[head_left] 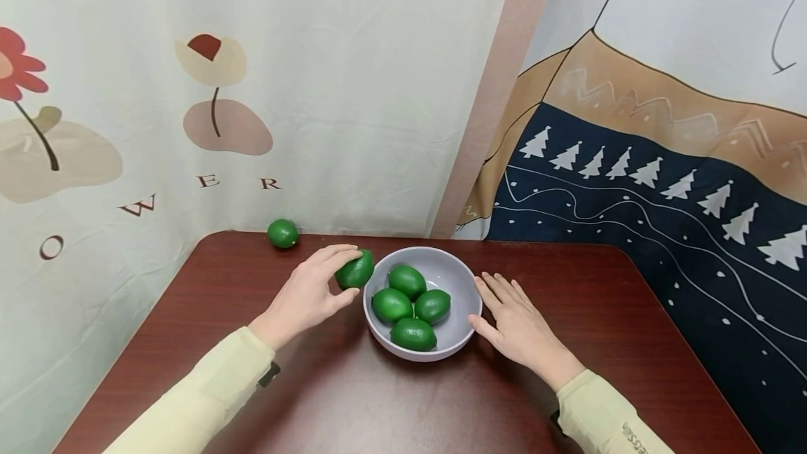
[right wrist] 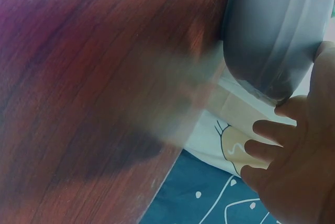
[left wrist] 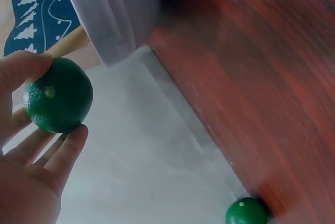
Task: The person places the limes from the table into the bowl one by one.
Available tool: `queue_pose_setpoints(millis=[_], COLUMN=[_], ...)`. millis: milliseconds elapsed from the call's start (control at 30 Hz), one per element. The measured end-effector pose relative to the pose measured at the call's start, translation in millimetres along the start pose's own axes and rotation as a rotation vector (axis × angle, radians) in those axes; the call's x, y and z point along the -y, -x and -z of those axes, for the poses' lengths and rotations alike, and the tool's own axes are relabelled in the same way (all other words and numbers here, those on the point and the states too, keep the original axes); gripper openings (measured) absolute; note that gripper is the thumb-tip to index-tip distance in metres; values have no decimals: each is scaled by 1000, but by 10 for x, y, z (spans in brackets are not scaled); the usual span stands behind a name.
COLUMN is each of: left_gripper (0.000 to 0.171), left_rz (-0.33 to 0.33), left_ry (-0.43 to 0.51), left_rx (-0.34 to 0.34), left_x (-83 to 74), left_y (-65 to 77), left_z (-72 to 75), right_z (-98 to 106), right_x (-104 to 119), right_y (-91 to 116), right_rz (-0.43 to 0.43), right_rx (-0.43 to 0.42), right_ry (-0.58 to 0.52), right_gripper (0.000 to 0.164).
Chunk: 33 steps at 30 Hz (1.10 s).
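Between the thumb and fingers of my left hand (head_left: 313,293) is a green lime (head_left: 356,270), held at the left rim of a pale lavender bowl (head_left: 463,324). The left wrist view shows the same lime (left wrist: 60,96) pinched, with a small pale stem spot on it. Inside the bowl lie several more limes (head_left: 413,335), grouped toward its left and front. My right hand (head_left: 520,328) rests against the bowl's right side with fingers extended. In the right wrist view, its thumb and forefinger touch the bowl's outer wall (right wrist: 272,35).
One loose lime (head_left: 282,233) sits at the table's back left edge, by the curtain. The reddish-brown wooden table (head_left: 353,405) ends at a pale curtain (head_left: 353,90) with flower prints. A dark blue cloth (head_left: 630,216) with white trees hangs at the right.
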State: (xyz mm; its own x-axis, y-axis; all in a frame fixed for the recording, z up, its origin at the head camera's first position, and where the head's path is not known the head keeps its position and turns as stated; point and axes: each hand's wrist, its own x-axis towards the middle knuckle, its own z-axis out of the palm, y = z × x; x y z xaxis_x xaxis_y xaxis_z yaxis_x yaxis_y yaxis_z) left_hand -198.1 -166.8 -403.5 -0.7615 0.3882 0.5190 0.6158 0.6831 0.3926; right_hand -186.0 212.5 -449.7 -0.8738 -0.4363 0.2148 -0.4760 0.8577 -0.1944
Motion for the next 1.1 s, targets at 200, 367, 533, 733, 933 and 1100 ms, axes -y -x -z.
queue_pose_setpoints(millis=[200,367,533,733,933,1100], left_gripper=[57,57,57,56,55,53], left_rz=[-20,-37,-46,-55,-86,-85], left_ry=[15,31,47,80,107,98], left_rx=[-2,-1,14,14,8,38], left_x=[-78,-157,-239,-307,-359,-424], left_y=[-29,-43,-56,-64,-93,-131], left_z=[-42,-77,-114,-167,-213,-248], right_z=[-1,-1,-2,-1,-5,-6], right_x=[-1,-1,-1,-1,-4,-6], right_y=[2,4,4,7,5,1], right_rz=[1,1,1,-1,5,4], right_rx=[-1,-1,-1,2,-4,-3], right_ry=[-2,1,1,0,0,-1], right_gripper=[74,74,74,73,73,74])
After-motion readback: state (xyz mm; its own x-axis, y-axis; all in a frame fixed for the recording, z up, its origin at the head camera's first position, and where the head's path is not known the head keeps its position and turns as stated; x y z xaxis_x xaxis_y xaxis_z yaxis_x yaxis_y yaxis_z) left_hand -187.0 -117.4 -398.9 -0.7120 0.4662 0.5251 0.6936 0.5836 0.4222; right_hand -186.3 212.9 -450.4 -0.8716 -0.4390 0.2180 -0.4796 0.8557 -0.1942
